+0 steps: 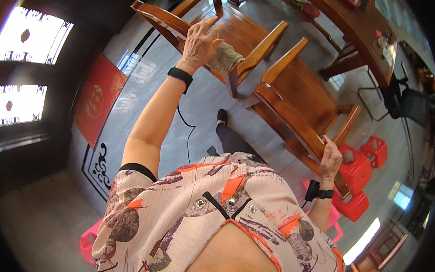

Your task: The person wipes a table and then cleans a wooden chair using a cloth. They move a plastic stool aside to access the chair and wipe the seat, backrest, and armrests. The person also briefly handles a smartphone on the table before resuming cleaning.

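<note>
My left hand (201, 43) is stretched out over a wooden armchair (242, 27), its fingers extended and its thumb apart. A beige, coarse-woven cloth (226, 59) drapes over part of that chair, right beside my thumb. Whether the palm touches the cloth is hidden. My right hand (330, 159) grips the end of the top rail of a second wooden armchair (304, 92), with the fingers curled over the edge. Both chairs are of glossy reddish-brown wood and stand close together, a narrow gap between them.
A large wooden table (353, 22) stands beyond the chairs. Red plastic stools (353, 168) are close by my right hand. A thin black cable (189, 134) hangs near my left side. A red panel (99, 99) lies to the left, and a dark chair (413, 105) is far right.
</note>
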Available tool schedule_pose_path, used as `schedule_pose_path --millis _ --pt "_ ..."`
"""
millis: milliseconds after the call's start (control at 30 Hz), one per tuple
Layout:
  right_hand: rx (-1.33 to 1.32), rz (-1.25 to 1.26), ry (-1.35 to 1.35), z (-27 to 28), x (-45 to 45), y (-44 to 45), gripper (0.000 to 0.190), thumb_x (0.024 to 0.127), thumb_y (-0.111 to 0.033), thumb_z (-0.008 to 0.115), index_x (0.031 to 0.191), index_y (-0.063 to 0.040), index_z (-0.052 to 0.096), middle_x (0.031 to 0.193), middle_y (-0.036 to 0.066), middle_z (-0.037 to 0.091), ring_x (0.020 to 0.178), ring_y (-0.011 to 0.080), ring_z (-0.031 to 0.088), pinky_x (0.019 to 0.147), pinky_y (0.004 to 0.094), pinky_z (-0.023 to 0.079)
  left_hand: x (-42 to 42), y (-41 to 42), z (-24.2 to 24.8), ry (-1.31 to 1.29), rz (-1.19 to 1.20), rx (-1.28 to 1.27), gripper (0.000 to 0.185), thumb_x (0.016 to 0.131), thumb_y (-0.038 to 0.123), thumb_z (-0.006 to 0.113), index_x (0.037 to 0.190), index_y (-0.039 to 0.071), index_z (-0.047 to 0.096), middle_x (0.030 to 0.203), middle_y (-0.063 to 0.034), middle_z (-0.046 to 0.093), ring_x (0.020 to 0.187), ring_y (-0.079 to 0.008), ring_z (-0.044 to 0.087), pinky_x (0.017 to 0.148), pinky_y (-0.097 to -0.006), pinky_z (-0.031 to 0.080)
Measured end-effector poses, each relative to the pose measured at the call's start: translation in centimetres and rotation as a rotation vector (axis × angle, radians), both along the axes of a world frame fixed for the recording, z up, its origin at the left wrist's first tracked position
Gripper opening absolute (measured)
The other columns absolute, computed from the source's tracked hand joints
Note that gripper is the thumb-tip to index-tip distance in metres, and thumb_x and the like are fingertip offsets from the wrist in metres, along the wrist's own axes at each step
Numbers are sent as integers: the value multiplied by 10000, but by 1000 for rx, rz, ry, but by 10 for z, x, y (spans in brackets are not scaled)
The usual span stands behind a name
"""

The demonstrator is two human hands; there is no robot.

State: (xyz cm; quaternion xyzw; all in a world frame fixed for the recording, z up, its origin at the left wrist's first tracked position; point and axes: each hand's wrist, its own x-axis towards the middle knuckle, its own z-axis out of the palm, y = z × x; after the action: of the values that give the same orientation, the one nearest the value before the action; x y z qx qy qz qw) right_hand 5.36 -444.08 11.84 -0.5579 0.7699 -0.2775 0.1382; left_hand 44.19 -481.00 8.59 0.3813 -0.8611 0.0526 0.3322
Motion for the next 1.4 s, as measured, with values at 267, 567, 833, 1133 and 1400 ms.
schedule_pose_path --millis 267,567,833,1133,1400 --pt "53 -107 -37 -7 -3 11 390 1037 -282 486 1207 10 680 961 164 705 898 280 681 824 357 518 -17 24 -11 -125 -237 353 192 947 248 569 996 146 723 960 -45 675 991 -256 614 1048 -437 369" --pt "148 -248 97 -11 -4 18 388 1044 -238 434 1161 32 687 917 176 676 855 313 656 798 376 508 91 -72 -28 -193 -193 81 248 902 158 638 1143 180 691 1203 -55 656 1207 -253 569 1114 -466 375" --pt "246 -396 568 9 31 -26 281 1022 -144 505 1179 -9 696 1031 158 692 964 342 638 942 434 485 173 -187 -12 -88 -93 94 239 964 232 510 1046 131 711 1057 -78 694 1069 -285 601 1020 -451 403" --pt "-185 -27 138 -2 230 -244 293 960 -147 595 1201 -3 679 1060 201 696 971 359 650 882 436 513 32 -35 -14 -142 -429 103 118 887 207 592 933 101 618 892 -89 599 907 -274 584 1040 -466 400" --pt "79 -425 -92 -51 301 -337 641 1081 -520 215 1394 -103 587 941 94 770 951 337 714 859 413 531 88 -86 2 -102 -359 174 226 884 216 633 1087 117 650 1072 -78 655 1103 -262 600 1110 -468 372"
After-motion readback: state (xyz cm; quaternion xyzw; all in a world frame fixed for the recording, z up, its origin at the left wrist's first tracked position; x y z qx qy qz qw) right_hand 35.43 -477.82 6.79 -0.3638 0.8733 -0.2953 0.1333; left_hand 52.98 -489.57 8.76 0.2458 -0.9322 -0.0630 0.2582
